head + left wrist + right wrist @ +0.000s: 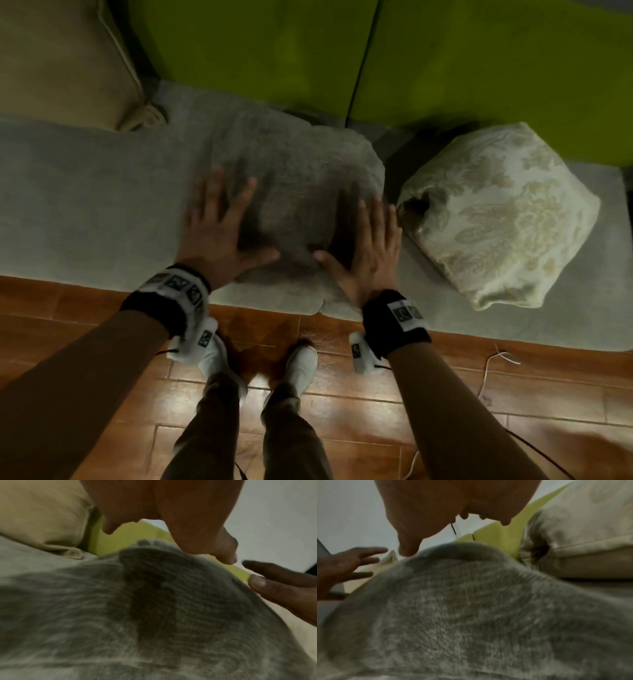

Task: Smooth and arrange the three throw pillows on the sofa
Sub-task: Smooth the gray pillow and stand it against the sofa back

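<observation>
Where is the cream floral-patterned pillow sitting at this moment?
In the head view the floral pillow lies on the grey sofa seat to the person's right, beside the grey pillow under both hands, in front of the green backrest.

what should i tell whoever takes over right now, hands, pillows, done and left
Left hand: open, flat on the left side of the fuzzy grey square pillow.
Right hand: open, flat on its right side.
Grey pillow lies flat mid-seat on the grey sofa seat. Cream floral damask pillow lies crumpled to its right; plain beige pillow sits at the far left.
Done: grey pillow being smoothed.
Left: smooth the other two, arrange all three.
</observation>
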A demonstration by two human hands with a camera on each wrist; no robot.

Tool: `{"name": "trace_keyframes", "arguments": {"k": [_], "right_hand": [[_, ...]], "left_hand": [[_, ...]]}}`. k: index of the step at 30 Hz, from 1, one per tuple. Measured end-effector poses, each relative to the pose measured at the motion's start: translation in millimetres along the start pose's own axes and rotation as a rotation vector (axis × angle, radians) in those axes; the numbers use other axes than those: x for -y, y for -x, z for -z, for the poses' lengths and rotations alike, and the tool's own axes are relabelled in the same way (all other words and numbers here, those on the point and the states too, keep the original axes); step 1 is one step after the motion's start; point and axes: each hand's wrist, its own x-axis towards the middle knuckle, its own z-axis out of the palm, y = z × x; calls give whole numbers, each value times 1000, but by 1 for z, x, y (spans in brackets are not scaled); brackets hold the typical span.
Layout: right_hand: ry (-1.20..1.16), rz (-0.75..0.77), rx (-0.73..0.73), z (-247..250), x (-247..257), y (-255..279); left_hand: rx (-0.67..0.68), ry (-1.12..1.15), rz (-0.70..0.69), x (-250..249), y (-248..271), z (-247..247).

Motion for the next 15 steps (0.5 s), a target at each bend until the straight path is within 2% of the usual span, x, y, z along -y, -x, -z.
{"name": "trace_keyframes", "arguments": {"k": [3, 6, 9, 15], "right_hand": [[49, -46, 153, -28, -2, -16], [178, -40, 292, -52, -3, -24], [180, -1, 346, -77, 7, -30], [176, -59, 466, -106, 0, -53]], "left_hand": [[132, -142, -22, -7, -24, -22], [256, -193, 64, 16, -35, -39], [323, -211, 151, 44, -37, -48], [407, -244, 178, 59, -58, -67]]}}
